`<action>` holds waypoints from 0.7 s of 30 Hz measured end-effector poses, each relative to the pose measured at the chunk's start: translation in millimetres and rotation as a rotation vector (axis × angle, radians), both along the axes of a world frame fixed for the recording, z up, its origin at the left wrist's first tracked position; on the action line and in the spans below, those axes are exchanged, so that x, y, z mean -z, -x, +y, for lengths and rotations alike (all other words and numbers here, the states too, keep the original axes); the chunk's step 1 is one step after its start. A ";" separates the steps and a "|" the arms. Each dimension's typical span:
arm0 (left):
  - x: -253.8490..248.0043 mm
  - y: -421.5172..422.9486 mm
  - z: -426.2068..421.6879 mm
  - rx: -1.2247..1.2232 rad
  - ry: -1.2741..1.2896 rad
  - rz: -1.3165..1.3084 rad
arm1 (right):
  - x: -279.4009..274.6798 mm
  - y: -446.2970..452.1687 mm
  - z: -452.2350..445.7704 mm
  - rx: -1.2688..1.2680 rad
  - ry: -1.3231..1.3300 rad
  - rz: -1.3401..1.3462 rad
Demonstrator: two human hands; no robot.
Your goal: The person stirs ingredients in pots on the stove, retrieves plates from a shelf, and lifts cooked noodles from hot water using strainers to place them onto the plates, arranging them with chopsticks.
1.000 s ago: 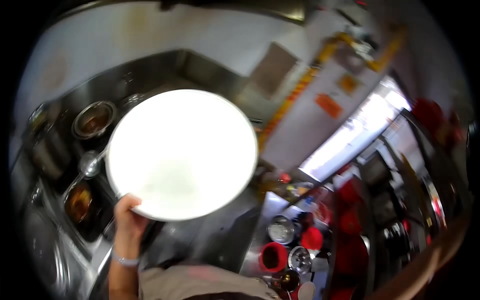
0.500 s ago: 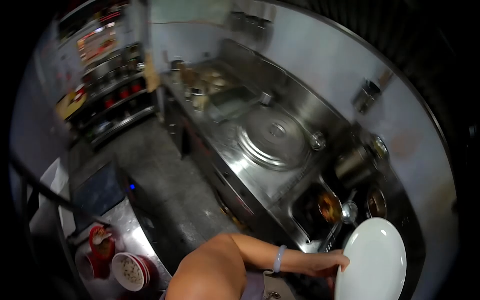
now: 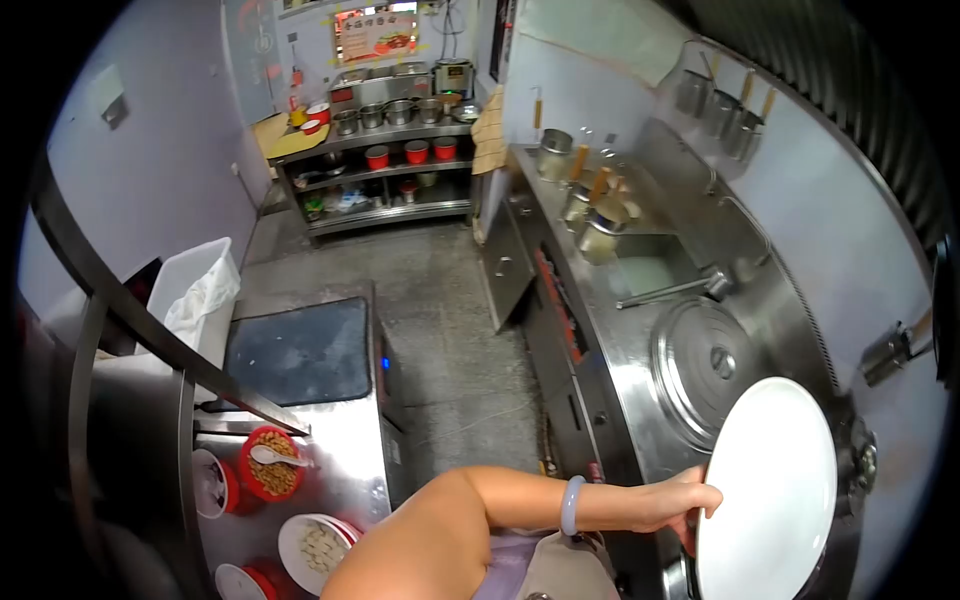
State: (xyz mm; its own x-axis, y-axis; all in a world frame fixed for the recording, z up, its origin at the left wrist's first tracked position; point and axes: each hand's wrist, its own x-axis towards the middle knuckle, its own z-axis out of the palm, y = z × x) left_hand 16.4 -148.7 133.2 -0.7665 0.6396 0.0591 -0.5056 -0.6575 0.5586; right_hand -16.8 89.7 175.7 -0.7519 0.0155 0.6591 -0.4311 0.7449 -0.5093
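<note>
My left hand (image 3: 685, 505) grips a white oval plate (image 3: 768, 490) by its left rim, with the thumb over the edge and the fingers tucked behind. The plate is bare and tilted, its face towards me. My left arm reaches across my body to the right, a pale bangle (image 3: 572, 505) at the wrist. Beyond the plate, a round metal lid (image 3: 705, 365) lies on the steel counter (image 3: 625, 355). The plate hides part of the counter at the lower right. My right hand does not show.
On my left, a steel worktop (image 3: 345, 460) carries a red bowl of nuts (image 3: 270, 480), a tub with pale pieces (image 3: 318, 548) and a dark mat (image 3: 297, 350). A sink (image 3: 655, 265) and strainers are along the right counter. Shelves (image 3: 400, 180) stand beyond the floor (image 3: 450, 350).
The view has swung left, bringing the shelves and left worktop further in. The stove pans have gone out of sight. My left hand still holds the plate.
</note>
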 end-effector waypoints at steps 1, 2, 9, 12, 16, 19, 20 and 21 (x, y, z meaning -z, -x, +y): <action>21.5 -2.6 -15.4 -0.026 -0.014 -0.048 | 1.0 9.9 -6.7 0.003 -0.008 0.002; 13.1 1.9 -31.1 -0.111 0.023 -0.032 | -1.9 15.3 -8.5 0.021 0.012 0.019; 63.2 0.3 -90.4 -0.484 0.107 -0.102 | -4.3 44.8 -12.5 0.103 0.035 0.072; 73.0 -1.5 -107.8 -0.562 0.170 -0.224 | -13.0 54.2 -6.5 0.131 0.037 0.110; 117.5 -7.0 -120.1 -0.690 0.169 -0.378 | -48.6 51.9 23.4 0.226 0.036 0.186; 86.7 -6.0 -147.2 -0.781 0.196 -0.489 | -95.5 49.5 35.9 0.312 0.020 0.299; 117.6 -11.8 -161.5 -0.763 0.187 -0.459 | -109.3 48.0 34.3 0.325 0.016 0.340; 124.8 -12.1 -172.9 -0.727 0.174 -0.448 | -117.8 51.6 33.4 0.321 0.016 0.369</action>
State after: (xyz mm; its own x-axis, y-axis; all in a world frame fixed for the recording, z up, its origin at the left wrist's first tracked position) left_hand 28.6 -321.5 8.4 -0.9157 -0.0458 -0.3991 -0.1897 -0.8264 0.5301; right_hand -68.4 123.1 293.5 -0.4236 0.2203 0.8787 -0.3349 0.8632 -0.3779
